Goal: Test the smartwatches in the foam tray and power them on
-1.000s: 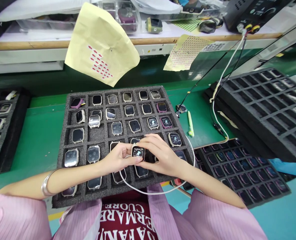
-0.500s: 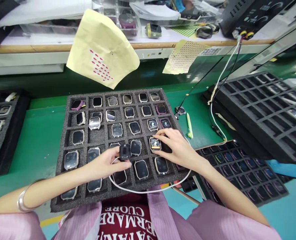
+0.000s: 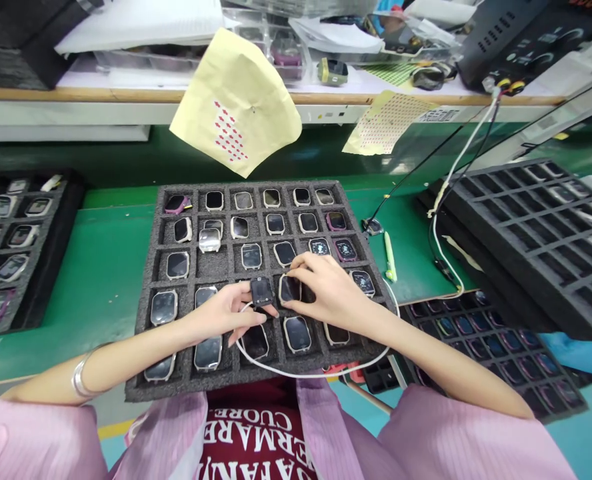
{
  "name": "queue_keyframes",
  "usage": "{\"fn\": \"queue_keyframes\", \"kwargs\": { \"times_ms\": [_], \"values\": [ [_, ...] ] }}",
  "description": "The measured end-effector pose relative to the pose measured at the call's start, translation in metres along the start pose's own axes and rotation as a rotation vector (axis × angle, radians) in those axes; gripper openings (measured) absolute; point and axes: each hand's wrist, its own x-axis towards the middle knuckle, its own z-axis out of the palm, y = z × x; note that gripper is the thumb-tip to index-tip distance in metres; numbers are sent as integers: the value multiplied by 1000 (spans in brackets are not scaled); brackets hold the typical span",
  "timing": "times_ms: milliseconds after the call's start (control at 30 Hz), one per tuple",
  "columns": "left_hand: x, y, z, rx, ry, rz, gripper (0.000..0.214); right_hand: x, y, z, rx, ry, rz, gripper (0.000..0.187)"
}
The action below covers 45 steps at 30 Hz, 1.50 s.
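A black foam tray [image 3: 213, 267] of square watch cases without straps lies in front of me. My left hand [image 3: 236, 310] is closed on a small black square charger [image 3: 261, 292], held just above the tray; a white cable [image 3: 316, 375] loops from it to the right. Between the thumb and fingers of my right hand [image 3: 321, 283] is a dark-screened smartwatch case [image 3: 290, 289], pinched by its edges beside the charger. A lit smartwatch [image 3: 362, 283] sits in the compartment to the right of that hand. Whether the pinched watch still touches its compartment I cannot tell.
Another watch tray [image 3: 21, 247] is at the left. Stacked foam trays [image 3: 521, 233] and a lower tray of watches [image 3: 506, 347] stand at the right. A green pen [image 3: 389, 257] lies beside the main tray. Yellow sticker sheets [image 3: 239, 100] hang from the shelf edge [image 3: 121, 97].
My right hand has let go of a lit watch and moved left to pinch a dark one. My left hand keeps the charger near it. The whole view has shifted somewhat to the left.
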Motion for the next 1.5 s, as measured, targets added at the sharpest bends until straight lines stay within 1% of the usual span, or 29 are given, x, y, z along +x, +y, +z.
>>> {"fn": "queue_keyframes", "kwargs": {
  "times_ms": [100, 167, 267, 333, 400, 467, 533, 667, 867, 1133, 1500],
  "values": [
    [2, -3, -1, -17, 2, 10, 32, -3, -2, -13, 231, 124, 10, 32],
    [2, -6, 0, -34, -14, 37, 33, -1, -10, -13, 306, 146, -47, 36],
    [1, -8, 1, -36, -37, 74, 37, 6, -23, -1, 277, 107, -143, 35],
    [0, -9, 2, -23, -8, 78, 37, 10, -27, 10, 249, 81, -177, 32],
    [0, -9, 4, -12, 52, 71, 33, 13, -28, 19, 240, 86, -191, 33],
    [0, -9, 4, -8, 102, 72, 32, 14, -27, 25, 232, 118, -196, 34],
    [-1, -10, 4, -14, 116, 84, 31, 14, -26, 29, 232, 157, -200, 35],
    [-3, -11, 3, -12, 102, 108, 31, 12, -29, 32, 263, 234, -221, 36],
    [-5, -9, 4, 30, 68, 79, 37, 9, -30, 35, 386, 300, -222, 39],
    [-6, -1, 9, -20, 98, 60, 32, 9, -27, 37, 471, 268, -187, 44],
    [-5, -4, 9, 17, 98, 69, 30, 7, -26, 37, 459, 257, -186, 44]
  ]
}}
